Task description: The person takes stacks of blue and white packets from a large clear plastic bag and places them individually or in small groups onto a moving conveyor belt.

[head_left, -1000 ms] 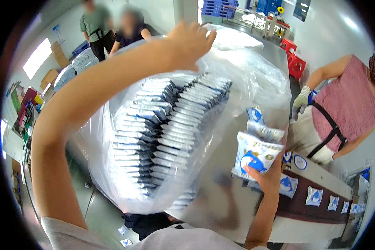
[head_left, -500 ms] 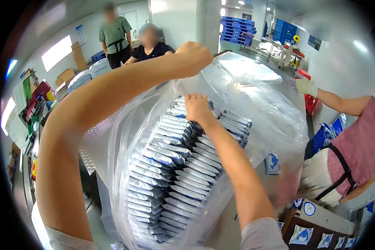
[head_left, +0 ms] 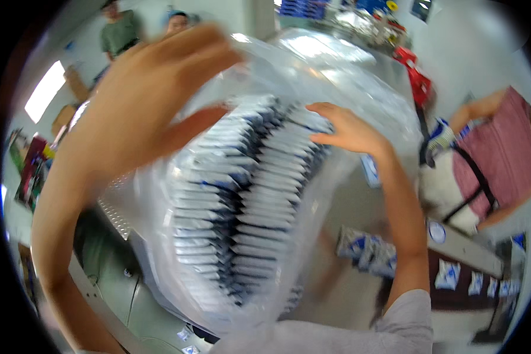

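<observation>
Two long rows of silvery-white pouches (head_left: 265,203) stand packed side by side inside a large see-through plastic bag (head_left: 389,112) on the metal table. My left hand (head_left: 159,88), blurred by motion, is above the bag's far left side with its thumb apart from the fingers and nothing seen in it. At the far end of the right row, my right hand (head_left: 354,131) has thumb and fingers spread, the fingertips at the pouches; whether they touch is hard to tell. The bag's mouth lies opened around the rows.
Several loose pouches (head_left: 366,251) lie on the table right of the bag, with a single pouch (head_left: 370,171) farther off. A conveyor (head_left: 466,301) carries pouches at the lower right. A co-worker in pink (head_left: 501,147) stands at the right; two people are at the back left.
My left hand has come nearer from the far side, its fist loosened into stretched fingers. My right hand has moved right, off the row tops. Several loose pouches now show on the table.
</observation>
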The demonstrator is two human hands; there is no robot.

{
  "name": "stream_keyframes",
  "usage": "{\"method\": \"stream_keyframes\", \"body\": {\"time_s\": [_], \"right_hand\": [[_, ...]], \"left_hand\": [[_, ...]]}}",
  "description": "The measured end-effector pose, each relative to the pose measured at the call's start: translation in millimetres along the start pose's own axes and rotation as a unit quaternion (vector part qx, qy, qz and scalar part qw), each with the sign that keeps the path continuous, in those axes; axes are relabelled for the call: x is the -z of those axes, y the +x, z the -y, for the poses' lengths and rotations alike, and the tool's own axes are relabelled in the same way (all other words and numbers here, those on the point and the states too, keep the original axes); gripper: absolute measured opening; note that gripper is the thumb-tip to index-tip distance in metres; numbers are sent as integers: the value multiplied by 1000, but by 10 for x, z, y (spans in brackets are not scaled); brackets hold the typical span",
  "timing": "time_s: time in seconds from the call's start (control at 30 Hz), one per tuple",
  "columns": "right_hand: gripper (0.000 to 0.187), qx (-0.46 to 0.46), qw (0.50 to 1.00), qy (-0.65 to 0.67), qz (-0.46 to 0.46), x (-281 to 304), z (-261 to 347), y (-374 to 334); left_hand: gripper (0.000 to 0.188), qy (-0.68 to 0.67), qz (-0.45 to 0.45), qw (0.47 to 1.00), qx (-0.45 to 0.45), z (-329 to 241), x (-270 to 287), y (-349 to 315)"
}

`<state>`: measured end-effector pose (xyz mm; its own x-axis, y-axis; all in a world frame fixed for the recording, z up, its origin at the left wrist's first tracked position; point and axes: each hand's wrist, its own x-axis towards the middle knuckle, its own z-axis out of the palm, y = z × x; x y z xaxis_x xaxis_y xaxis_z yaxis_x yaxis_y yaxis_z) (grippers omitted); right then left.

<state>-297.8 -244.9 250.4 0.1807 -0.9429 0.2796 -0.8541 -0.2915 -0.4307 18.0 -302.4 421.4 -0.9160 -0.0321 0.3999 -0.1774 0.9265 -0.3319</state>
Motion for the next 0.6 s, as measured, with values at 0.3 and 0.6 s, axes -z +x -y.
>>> {"method": "stream_keyframes", "body": {"time_s": [0.3,0.6], "right_hand": [[50,-414,907,-58,-39,1157,338,-3923],[55,-545,803,-198,137,1186,-124,-6577]], "left_hand": [[29,-296,161,917,-211,-1485,322,-1196],[25,-418,-43,889,-183,-2359,-211,-1233]]}}
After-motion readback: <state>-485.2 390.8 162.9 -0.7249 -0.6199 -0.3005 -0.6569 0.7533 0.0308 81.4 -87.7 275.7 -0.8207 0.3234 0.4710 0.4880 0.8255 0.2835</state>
